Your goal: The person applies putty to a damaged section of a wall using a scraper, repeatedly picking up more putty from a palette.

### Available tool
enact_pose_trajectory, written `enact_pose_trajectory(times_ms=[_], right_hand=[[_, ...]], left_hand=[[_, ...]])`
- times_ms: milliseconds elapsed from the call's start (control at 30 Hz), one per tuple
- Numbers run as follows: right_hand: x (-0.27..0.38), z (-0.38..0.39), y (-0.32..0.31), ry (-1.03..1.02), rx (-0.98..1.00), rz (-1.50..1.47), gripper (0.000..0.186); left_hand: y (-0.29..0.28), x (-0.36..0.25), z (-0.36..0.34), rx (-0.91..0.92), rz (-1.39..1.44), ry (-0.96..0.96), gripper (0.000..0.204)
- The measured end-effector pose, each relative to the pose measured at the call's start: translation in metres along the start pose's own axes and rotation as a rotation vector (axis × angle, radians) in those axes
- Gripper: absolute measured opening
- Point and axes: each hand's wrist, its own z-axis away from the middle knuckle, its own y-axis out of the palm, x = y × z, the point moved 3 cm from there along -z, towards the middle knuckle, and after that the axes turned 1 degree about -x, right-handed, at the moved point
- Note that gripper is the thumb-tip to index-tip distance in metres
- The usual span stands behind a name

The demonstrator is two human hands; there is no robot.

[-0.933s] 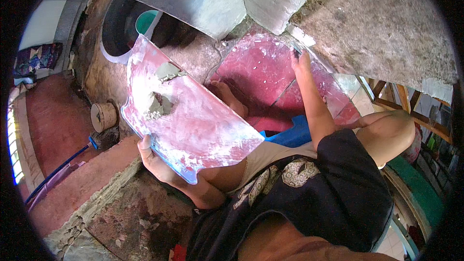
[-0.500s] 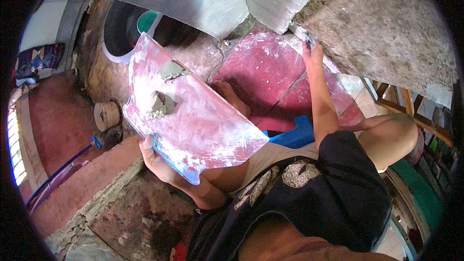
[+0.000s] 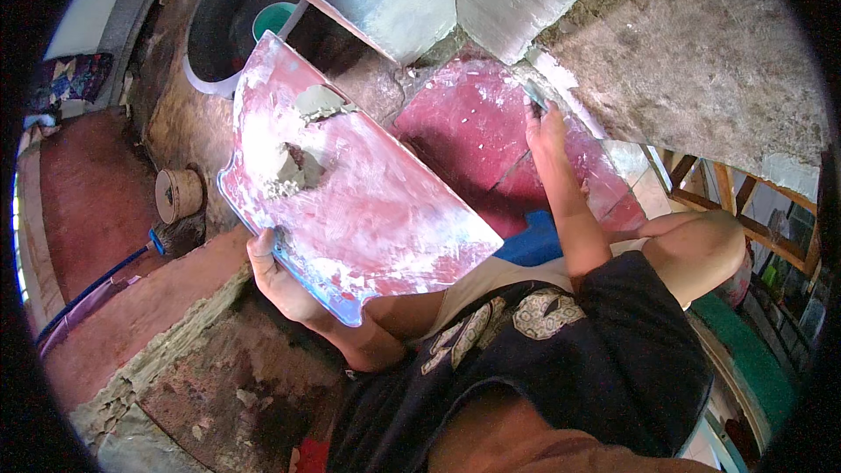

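Observation:
My left hand [image 3: 287,287] grips the lower left edge of a flat, plaster-smeared red board [image 3: 385,201], thumb on top, its remaining fingers hidden beneath. Two lumps of wet grey plaster lie on it, a larger lump [image 3: 293,171] and a smaller lump [image 3: 320,103] nearer the far edge. Over the red floor tiles [image 3: 460,114], my right hand [image 3: 547,133] is closed on a small, thin-bladed tool like a putty knife [image 3: 534,95]. That blade is apart from the white strip [image 3: 561,79] along the base of the rough wall [image 3: 674,61].
Pale plastered faces [image 3: 504,0] meet in a corner ahead. A dark tub [image 3: 210,57] holding a green scoop [image 3: 273,19] stands far left. Between my legs is a blue plastic object [image 3: 530,241]. A wooden frame [image 3: 727,197] stands right; a round tan container [image 3: 179,195] sits left.
My right hand has drawn the tool back from the wall's base, leftward and nearer to me. The left hand still holds the board with both lumps. The view has shifted slightly.

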Motion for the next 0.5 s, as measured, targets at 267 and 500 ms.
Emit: enact_pose_trajectory(times_ms=[267,500], right_hand=[[0.007,-0.107,-0.01,-0.055,-0.005,-0.115,0.015],[0.031,-0.052,0.015,-0.126,0.126,-0.173,0.018]], left_hand=[[0.005,0.002,-0.001,-0.005,0.06,-0.087,0.033],[0.001,0.0,-0.002,-0.066,-0.099,0.031,0.029]])
